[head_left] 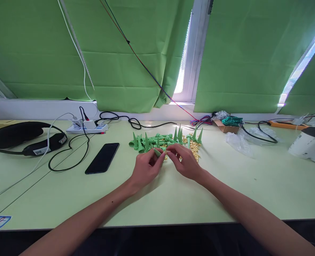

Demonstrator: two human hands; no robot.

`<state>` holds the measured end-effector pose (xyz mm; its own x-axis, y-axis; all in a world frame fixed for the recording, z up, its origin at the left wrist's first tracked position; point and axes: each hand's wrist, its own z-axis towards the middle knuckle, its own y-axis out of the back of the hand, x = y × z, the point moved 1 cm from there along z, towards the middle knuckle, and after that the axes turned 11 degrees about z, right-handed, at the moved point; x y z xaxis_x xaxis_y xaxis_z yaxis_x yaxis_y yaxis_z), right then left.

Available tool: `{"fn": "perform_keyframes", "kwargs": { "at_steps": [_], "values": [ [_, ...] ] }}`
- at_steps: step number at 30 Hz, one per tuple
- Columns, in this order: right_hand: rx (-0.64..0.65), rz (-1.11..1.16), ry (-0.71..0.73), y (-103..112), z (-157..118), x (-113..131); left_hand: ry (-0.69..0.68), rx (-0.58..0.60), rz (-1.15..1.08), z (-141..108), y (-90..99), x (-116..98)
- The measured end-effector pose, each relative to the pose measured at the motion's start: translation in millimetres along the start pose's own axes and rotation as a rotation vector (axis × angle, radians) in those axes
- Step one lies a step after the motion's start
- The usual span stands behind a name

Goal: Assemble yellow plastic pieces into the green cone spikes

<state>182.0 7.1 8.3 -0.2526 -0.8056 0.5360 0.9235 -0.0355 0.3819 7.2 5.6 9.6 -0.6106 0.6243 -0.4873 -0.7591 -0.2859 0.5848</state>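
Between the fingers of my left hand (148, 165) is a green plastic cone (157, 153), its tip pointing up and to the left. My right hand (185, 161) is close beside it, thumb and forefinger pinched on a small yellowish piece (166, 152) at the cone's wide end. Whether the two parts touch I cannot tell. Just beyond my hands lies a pile of green cones and tubes (159, 138), some cones standing upright. Several small yellow pieces (196, 153) are scattered at the pile's right side, partly hidden by my right hand.
To the left lie a black phone (102, 158), a white power strip (98, 128) with cables, and a black neckband-like device (21, 137). At the right are a small cardboard box (225, 127), clear plastic bags (239, 144) and a white cylinder (308, 142). Green blinds (127, 71) hang behind.
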Motion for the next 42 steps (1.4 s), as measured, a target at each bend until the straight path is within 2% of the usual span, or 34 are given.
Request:
{"fn": "perform_keyframes", "kwargs": {
  "at_steps": [6,13,27,32,42],
  "values": [
    [0.009,-0.003,0.035,0.1,-0.2,-0.6,0.04,-0.01,-0.019,0.0,0.0,2.5],
    [0.026,-0.006,0.049,0.2,0.8,-0.5,0.019,-0.012,0.005,-0.4,0.1,1.8],
    [0.027,-0.086,-0.033,-1.5,0.8,-6.0,0.004,0.031,-0.004,-1.6,0.8,-1.9],
    [0.01,-0.045,-0.061,-0.3,0.6,-2.6,0.011,0.015,0.004,-1.0,2.0,-1.3],
    [0.066,0.007,0.017,-1.4,0.4,-2.2,-0.005,0.013,0.038,-1.3,3.4,0.6]
  ]
}}
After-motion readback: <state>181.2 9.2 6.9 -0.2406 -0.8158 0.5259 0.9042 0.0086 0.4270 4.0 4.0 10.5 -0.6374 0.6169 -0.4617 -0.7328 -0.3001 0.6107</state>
